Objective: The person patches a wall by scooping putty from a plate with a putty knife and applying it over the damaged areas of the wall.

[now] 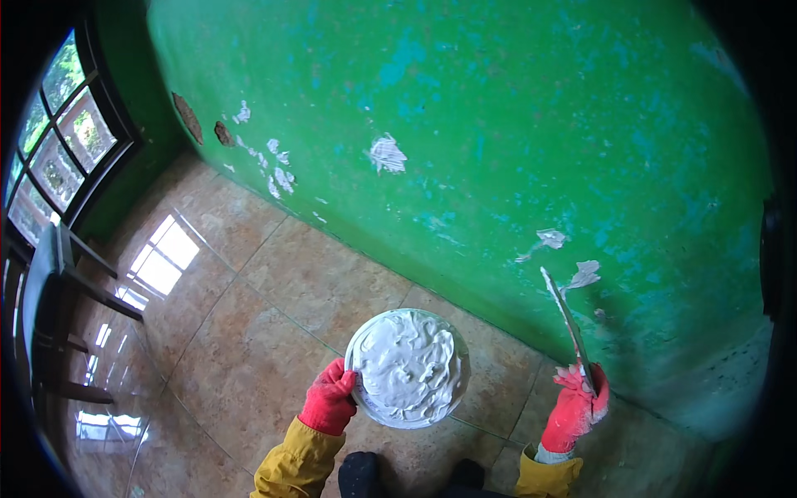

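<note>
Fingers [339,378] of our left hand [326,403], gloved in red: closed on the left edge of a round container [463,378]. Fingers of our right hand [573,412], gloved in red with pale smears: closed around the lower end of a long, thin, flat tool [566,315]. From left to right we then record: one window [87,129], dark-framed, panes divided by bars, greenery beyond; one dark chair [46,274], near the window, standing on a glossy brown tiled floor [266,315] with bright reflections; one green wall [498,124], mottled with blue, bearing two brown hollows [188,119] towards its left end, a cluster of white patches [284,179] beside them and a larger white patch [388,155] further along; our yellow left sleeve [299,461]; the container, held above the floor in front of us, full of swirled white paste [407,365]; our dark-covered feet [359,475] below it; the tool, streaked with white, slanting up and leftward, its tip seen beside a pale patch [585,274]. Whether it touches the wall, we cannot tell.
</note>
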`<state>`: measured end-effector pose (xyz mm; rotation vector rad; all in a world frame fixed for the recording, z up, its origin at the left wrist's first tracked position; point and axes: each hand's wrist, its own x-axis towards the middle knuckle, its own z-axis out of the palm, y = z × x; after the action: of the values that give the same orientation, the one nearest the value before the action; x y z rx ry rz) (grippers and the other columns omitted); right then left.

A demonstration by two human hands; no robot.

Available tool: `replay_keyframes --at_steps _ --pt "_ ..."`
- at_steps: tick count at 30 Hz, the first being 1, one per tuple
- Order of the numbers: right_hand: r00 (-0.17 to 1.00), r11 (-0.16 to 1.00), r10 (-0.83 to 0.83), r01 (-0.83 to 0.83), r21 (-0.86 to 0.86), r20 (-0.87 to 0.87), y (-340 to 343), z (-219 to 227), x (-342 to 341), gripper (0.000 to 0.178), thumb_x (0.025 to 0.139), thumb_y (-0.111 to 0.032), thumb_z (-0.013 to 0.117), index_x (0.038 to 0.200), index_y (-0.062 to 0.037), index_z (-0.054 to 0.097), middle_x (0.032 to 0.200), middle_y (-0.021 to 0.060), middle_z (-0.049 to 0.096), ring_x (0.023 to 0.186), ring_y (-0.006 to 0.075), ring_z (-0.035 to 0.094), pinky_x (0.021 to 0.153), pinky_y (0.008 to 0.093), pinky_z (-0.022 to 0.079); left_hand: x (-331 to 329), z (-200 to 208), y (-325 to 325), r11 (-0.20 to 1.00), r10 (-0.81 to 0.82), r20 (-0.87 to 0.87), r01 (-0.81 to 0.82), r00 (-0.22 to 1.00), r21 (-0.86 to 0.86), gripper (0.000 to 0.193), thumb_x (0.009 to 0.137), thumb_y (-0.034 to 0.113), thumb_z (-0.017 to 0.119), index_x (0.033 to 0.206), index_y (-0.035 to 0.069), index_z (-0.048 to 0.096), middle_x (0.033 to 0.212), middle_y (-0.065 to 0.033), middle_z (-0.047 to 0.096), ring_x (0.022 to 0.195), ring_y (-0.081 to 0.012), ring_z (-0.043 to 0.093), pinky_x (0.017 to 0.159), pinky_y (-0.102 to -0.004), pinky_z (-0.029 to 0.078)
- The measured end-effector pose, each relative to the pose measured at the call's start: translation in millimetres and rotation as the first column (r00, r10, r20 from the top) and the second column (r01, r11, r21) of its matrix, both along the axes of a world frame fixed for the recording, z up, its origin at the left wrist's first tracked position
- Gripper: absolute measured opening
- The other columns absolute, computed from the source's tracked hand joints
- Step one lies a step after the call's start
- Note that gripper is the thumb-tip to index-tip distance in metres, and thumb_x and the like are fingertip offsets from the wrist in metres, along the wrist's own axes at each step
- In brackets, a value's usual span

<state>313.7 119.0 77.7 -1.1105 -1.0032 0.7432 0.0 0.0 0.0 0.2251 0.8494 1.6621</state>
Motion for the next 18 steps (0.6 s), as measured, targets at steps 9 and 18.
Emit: replay_keyframes --at_steps 9,18 --pt "0.97 0.99 -0.006 -0.028 0.137 0.242 13 -21 15 0.031 0.082 -0.005 0.046 0.11 0.0081 0.05 0.088 0.0131 0.058 0.074 0.0199 0.057 0.056 0.0287 0.046 -2 -3 -9 0.999 0.027 0.012 -0.027 1.0 -0.032 0.031 0.083 0.019 0.061 0.107 0.001 0.053 0.099 -0.0066 0.062 0.088 -0.0172 0.058 0.082 -0.0303 0.044" --pt "0.527 0.881 -0.371 -0.06 0.469 0.765 6 24 19 0.025 0.082 -0.012 0.053 0.103 0.0018 0.057 0.094 0.0116 0.046 0.091 0.0251 0.047 0.082 0.0359 0.04 -2 -8 -7 0.999 0.047 -0.025 -0.047 0.999 -0.014 0.031 0.083 0.018 0.06 0.106 -0.001 0.052 0.1 -0.0099 0.061 0.091 -0.02 0.057 0.083 -0.0331 0.043"
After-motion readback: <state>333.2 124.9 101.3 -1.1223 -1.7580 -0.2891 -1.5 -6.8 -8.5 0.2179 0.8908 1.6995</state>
